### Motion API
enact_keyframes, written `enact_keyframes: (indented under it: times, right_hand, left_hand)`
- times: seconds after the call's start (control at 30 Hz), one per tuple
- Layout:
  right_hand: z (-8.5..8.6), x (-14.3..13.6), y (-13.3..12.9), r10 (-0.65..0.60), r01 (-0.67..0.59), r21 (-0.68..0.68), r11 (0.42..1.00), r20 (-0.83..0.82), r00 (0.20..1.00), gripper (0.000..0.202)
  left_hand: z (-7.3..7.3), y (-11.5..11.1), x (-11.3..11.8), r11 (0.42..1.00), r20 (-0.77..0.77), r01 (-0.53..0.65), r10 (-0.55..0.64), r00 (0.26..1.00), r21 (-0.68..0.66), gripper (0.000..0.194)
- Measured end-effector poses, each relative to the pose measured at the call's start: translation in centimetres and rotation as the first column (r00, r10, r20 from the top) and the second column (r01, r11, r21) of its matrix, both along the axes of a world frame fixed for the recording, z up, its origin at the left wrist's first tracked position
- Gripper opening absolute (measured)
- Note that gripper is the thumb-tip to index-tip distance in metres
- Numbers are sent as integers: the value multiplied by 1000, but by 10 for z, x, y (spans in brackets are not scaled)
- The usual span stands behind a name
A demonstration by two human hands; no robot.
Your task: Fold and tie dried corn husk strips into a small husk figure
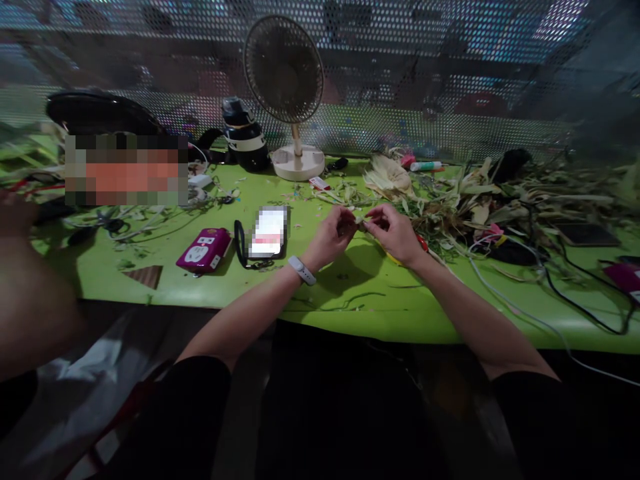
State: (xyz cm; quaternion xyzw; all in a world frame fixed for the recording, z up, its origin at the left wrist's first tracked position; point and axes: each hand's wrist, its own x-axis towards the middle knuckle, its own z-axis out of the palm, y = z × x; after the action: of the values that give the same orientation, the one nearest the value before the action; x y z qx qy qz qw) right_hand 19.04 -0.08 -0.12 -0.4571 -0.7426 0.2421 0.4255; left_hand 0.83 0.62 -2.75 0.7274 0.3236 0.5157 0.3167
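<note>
My left hand [330, 235], with a pale band [302, 271] on its wrist, pinches one side of a small pale green piece of plant [359, 222]. From the other side, my right hand [395, 233] pinches the same piece. Both hands are just above the green table [320, 303], fingertips almost meeting. The piece is too small and dim to tell its exact kind. Under my right wrist, partly hidden, lies a tool with red and yellow parts [423, 244]. A heap of dry husks and leaves [450, 207] spreads to the right of my right hand.
A lit phone [269, 230] and a purple case [203, 251] lie left of my hands. At the back stand a fan [297, 163] and a dark bottle [246, 143]. Cables [505, 310] cross the right side. Another person's arm [35, 287] reaches in at left.
</note>
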Motion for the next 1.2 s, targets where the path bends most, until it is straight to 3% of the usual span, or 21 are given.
enact_keyframes:
  times: [0.2, 0.27, 0.37, 0.47, 0.57, 0.8, 0.93, 1.0, 1.1, 1.2]
  right_hand:
    - [3, -1, -4, 14, -16, 44, 999, 42, 999, 28]
    - [5, -1, -6, 21, -23, 57, 998, 30, 999, 31]
    - [7, -2, -8, 18, -18, 58, 998, -6, 1000, 32]
    - [7, -4, -9, 30, -30, 69, 997, -6, 1000, 30]
    - [7, -5, -10, 43, -42, 67, 997, -5, 999, 29]
    - [5, -7, -10, 81, -98, -72, 993, -216, 973, 43]
    - [10, -4, -8, -25, -15, -180, 983, -217, 976, 23]
    - [15, -2, -7, -32, -2, -230, 973, -141, 990, 36]
    - [18, -1, -6, 113, -151, -400, 904, -118, 987, 52]
    - [17, -2, -5, 193, -275, -530, 802, -205, 959, 49]
  left_hand:
    - [7, -6, -1, 996, -34, 87, -88, 996, -9, 16]
    - [11, -7, -2, 987, 68, 127, -120, 990, -98, 18]
    - [17, -7, -3, 946, 241, 124, -52, 969, -298, 18]
    - [19, -6, -1, 875, 311, 137, 16, 950, -465, 22]
    - [18, -5, 0, 815, 345, 205, -6, 939, -542, 28]
    - [16, -2, -4, 894, 241, 257, -176, 955, -366, 35]
    - [18, -3, -6, 871, 161, 306, -263, 951, -385, 39]
    - [20, -5, -5, 840, 143, 361, -332, 932, -404, 40]
    - [23, -9, -5, 792, 132, 439, -425, 895, -424, 42]
    - [26, -13, -5, 750, 122, 488, -489, 864, -447, 41]
